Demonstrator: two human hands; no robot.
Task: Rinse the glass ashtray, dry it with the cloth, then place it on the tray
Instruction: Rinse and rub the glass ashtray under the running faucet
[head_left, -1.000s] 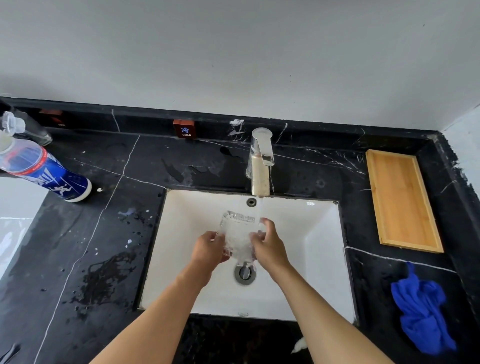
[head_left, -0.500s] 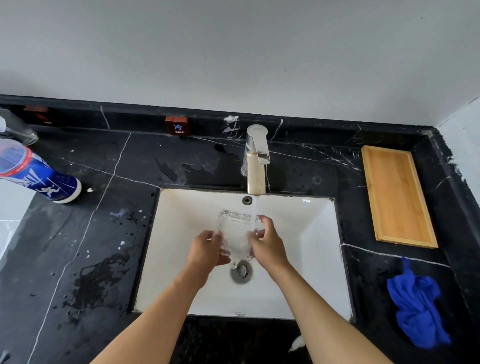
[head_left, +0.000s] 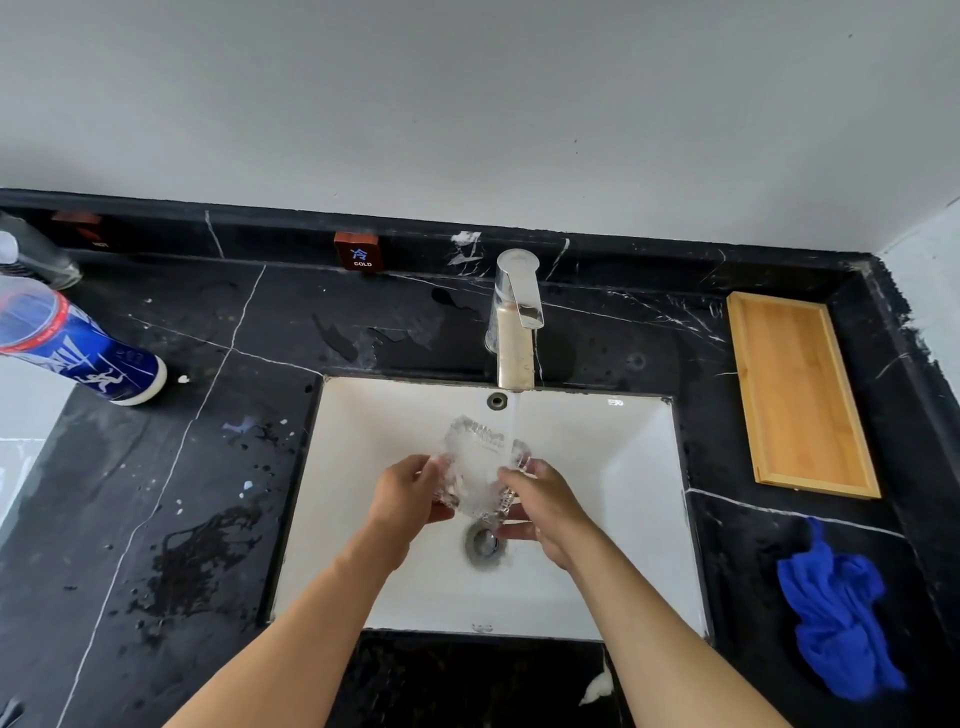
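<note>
1. The white sink (head_left: 623, 519), set in a black marble counter (head_left: 156, 493), has the chrome faucet (head_left: 514, 322) running; its stream falls onto the glass ashtray (head_left: 480, 467), held above the drain (head_left: 485, 543).
2. The wooden tray (head_left: 800, 395) lies well apart to the right, bare, with the crumpled blue cloth (head_left: 841, 613) nearer on the same side.
3. The left hand (head_left: 410, 499) and right hand (head_left: 545, 506) clasp the ashtray from opposite sides, fingers curled under it.
4. The ashtray is clear cut glass with ribbed walls, tilted toward the stream.
5. It is probably heavy, rigid, breakable and slick when wet; gripping the ribbed walls with support underneath looks safest.
</note>
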